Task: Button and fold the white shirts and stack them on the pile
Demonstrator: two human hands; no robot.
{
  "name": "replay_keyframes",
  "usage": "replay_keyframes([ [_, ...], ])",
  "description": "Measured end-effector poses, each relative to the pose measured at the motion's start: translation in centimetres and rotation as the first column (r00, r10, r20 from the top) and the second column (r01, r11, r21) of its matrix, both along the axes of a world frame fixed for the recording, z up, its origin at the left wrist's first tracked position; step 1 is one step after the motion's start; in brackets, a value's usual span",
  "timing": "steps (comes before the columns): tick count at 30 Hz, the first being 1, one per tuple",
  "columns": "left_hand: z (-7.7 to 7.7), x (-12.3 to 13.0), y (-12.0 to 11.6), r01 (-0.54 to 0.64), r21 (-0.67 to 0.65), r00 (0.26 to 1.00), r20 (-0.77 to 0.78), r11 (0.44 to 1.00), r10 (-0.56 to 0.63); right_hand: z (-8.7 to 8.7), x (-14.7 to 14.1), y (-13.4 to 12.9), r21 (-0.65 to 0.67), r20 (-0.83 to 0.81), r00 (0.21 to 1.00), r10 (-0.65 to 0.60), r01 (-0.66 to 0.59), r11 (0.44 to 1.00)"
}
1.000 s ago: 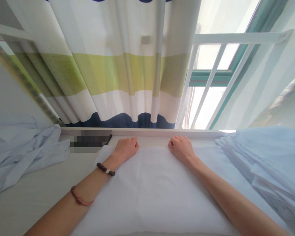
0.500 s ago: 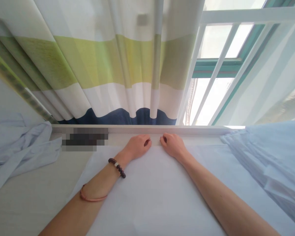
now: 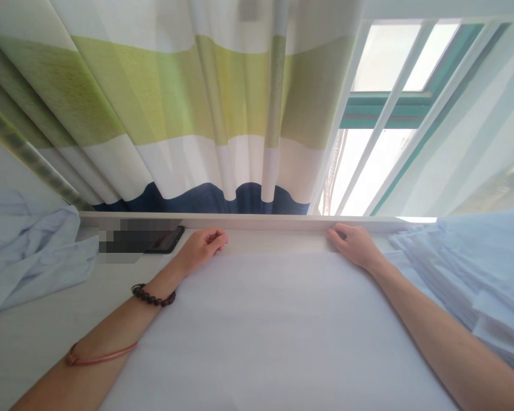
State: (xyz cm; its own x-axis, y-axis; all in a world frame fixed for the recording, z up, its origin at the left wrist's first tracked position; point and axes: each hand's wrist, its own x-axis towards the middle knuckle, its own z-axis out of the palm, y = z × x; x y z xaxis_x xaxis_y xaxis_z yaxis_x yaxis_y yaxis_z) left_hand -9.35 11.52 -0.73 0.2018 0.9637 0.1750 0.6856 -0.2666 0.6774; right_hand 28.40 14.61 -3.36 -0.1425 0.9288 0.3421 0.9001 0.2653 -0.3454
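A white cloth (image 3: 265,331) lies flat before me, with its far edge close to the back of the table. My left hand (image 3: 202,250) rests at the far left part of this edge, fingers curled in and nothing visible in them. A dark bead bracelet (image 3: 154,298) and a reddish bangle (image 3: 105,358) are on the left arm. My right hand (image 3: 354,244) is at the far right part of the edge, loosely closed, with no cloth seen between thumb and fingers. The undersides of both hands are hidden.
A black phone (image 3: 167,240), partly blurred out, lies just left of my left hand. Crumpled pale fabric (image 3: 34,251) is at the left, and stacked pale cloths (image 3: 484,262) at the right. Behind the table's raised rim (image 3: 257,221) hang a striped curtain (image 3: 163,97) and white bars (image 3: 381,120).
My hands have moved apart along the cloth's far edge, the left one leftward and the right one rightward. The cloth stays flat. The view has shifted slightly.
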Motion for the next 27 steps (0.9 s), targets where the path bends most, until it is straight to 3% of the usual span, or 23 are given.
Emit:
replay_keyframes([
  [4,0.0,0.1,-0.8,0.017,0.028,0.998,-0.064,0.999,-0.015,0.3,-1.2,-0.9,-0.012,0.029,0.999,-0.042,0.043,0.999],
  [9,-0.1,-0.8,-3.6,0.050,0.094,0.978,-0.206,0.994,-0.030,0.7,-3.6,-4.0,-0.049,0.078,0.994,-0.075,0.079,0.996],
  [13,0.8,-0.2,-4.8,0.064,0.080,0.946,-0.321,0.995,-0.035,1.6,-6.5,-5.2,-0.102,0.113,0.992,-0.059,0.071,0.992],
  [18,1.8,5.4,-1.1,-0.011,0.104,0.946,-0.321,0.994,0.044,3.4,-11.6,-2.8,-0.170,0.125,0.990,-0.062,0.083,0.982],
  [22,0.5,10.0,1.6,-0.118,0.136,0.946,-0.286,0.984,0.153,3.1,-14.6,-1.8,-0.166,0.110,0.986,-0.124,0.141,0.976],
  [27,-0.8,10.1,1.6,-0.105,0.155,0.950,-0.277,0.982,0.145,1.8,-13.9,-2.1,-0.118,0.100,0.992,-0.082,0.094,0.989],
])
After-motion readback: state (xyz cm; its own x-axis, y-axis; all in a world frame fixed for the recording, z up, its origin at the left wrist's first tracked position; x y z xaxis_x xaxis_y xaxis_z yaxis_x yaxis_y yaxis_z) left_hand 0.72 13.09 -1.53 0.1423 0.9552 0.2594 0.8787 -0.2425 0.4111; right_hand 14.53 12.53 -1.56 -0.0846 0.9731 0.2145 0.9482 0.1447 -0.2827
